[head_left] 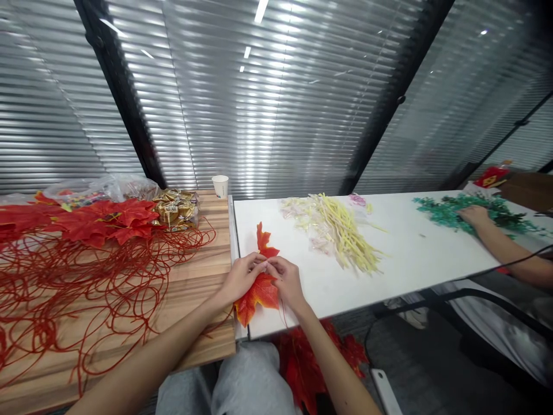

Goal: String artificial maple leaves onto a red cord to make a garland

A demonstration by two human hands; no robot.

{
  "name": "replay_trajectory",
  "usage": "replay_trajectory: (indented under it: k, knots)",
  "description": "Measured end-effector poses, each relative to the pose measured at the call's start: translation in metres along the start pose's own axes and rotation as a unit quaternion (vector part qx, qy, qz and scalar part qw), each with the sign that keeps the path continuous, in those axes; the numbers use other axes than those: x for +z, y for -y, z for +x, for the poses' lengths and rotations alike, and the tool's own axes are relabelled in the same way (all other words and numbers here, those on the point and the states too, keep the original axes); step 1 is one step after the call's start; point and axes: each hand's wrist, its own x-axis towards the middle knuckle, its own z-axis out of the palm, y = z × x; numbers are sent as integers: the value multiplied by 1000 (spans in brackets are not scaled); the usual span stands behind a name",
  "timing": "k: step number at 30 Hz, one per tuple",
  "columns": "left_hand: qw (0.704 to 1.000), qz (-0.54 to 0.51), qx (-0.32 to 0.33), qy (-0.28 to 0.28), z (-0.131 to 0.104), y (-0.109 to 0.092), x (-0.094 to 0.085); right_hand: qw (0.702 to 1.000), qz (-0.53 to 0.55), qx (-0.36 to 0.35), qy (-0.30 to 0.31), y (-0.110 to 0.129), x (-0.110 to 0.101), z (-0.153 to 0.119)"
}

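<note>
Inspecting remotely, I find the left hand (242,278) and right hand (288,280) both pinching the orange-red leaves (260,294), apparently mid-length, at the left end of the white table (406,256); leaves run toward its far edge, neither hand nearer.

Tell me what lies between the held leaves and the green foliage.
In the head view: yellow strips, plastic packets and a small pink item, on the white table between the orange-red leaves and the green foliage.
</note>
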Motion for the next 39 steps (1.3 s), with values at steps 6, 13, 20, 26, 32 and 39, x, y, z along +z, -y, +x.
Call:
replay_trajectory:
  k: [6, 13, 20, 26, 32, 39]
  knots:
    - [1000, 9, -1, -5, 0, 4, 0, 1000, 20, 7, -18, 1, 0, 0]
    - [1000, -1, -4, -1, 0, 2, 0, 999, 28, 14, -26, 3, 0, 0]
    - [1000, 6, 1, 0, 1, 6, 0, 999, 24, 8, -22, 4, 0, 0]
    - [999, 36, -1, 4, 1, 7, 0, 999, 33, 18, -14, 2, 1, 0]
    - [999, 28, -5, 19, 0, 5, 1, 998, 44, 36, -3, 1, 1, 0]
    - [998, 54, -7, 27, -1, -1, 0, 999, 36, 27, -8, 0, 1, 1]
